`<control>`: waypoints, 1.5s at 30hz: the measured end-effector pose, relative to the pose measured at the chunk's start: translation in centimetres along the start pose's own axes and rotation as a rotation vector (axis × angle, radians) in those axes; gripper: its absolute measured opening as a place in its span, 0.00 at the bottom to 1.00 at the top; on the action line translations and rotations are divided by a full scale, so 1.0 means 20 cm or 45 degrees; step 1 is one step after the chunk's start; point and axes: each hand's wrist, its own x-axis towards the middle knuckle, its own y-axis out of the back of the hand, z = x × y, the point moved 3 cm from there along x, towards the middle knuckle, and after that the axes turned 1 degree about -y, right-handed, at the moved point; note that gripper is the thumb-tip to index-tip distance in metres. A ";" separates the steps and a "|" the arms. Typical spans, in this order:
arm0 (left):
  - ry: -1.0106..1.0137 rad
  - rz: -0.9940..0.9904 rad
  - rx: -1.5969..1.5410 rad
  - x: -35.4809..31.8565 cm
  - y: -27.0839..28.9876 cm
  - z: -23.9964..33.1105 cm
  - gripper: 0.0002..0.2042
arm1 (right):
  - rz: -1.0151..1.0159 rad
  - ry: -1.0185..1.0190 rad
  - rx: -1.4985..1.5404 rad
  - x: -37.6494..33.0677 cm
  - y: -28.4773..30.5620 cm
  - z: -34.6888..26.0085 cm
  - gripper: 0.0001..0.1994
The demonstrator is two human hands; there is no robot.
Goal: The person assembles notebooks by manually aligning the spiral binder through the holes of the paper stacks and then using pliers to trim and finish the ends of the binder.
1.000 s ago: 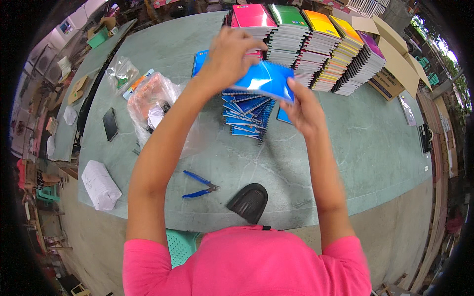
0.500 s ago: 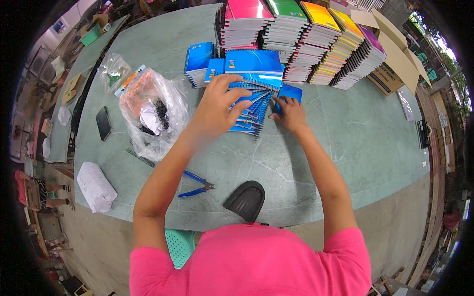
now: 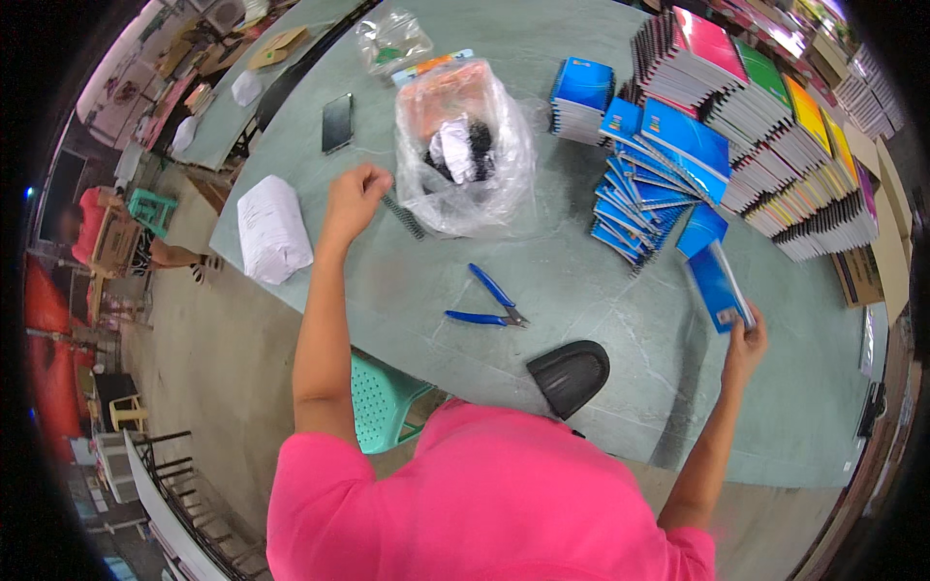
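Note:
My right hand (image 3: 744, 351) grips a small blue notebook (image 3: 715, 290) by its near end, holding it tilted off the table. Another blue notebook (image 3: 703, 230) lies just beyond it, beside a fanned, uneven pile of blue spiral notebooks (image 3: 635, 208). Over at the left, my left hand (image 3: 356, 201) is closed with its fingers curled together. Its fingertips are beside the end of a black spiral coil (image 3: 405, 219) lying against the clear plastic bag (image 3: 518, 179); whether they hold anything is hidden.
Blue-handled cutting pliers (image 3: 494, 295) and a black curved pad (image 3: 572, 378) lie near the front edge. Further left are a white wrapped packet (image 3: 273, 230) and a dark phone (image 3: 337, 124). Stacks of coloured notebooks (image 3: 765, 126) and a cardboard box (image 3: 857, 273) stand at the right.
My left hand has left the blue pile and moved left to the coil by the bag. My right hand has lifted a blue notebook toward me. The view has turned left.

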 end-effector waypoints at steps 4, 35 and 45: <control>-0.045 -0.348 0.249 -0.15 -0.24 -0.31 0.12 | -0.268 -0.190 0.120 -0.21 -0.05 0.08 0.07; 0.330 -0.478 -0.552 -0.35 -0.39 -0.21 0.09 | -0.695 0.708 -0.672 -0.38 -0.82 -0.43 0.06; 0.561 -0.750 -0.614 -0.34 -0.33 -0.19 0.10 | -0.681 0.702 -0.666 -0.36 -0.86 -0.42 0.06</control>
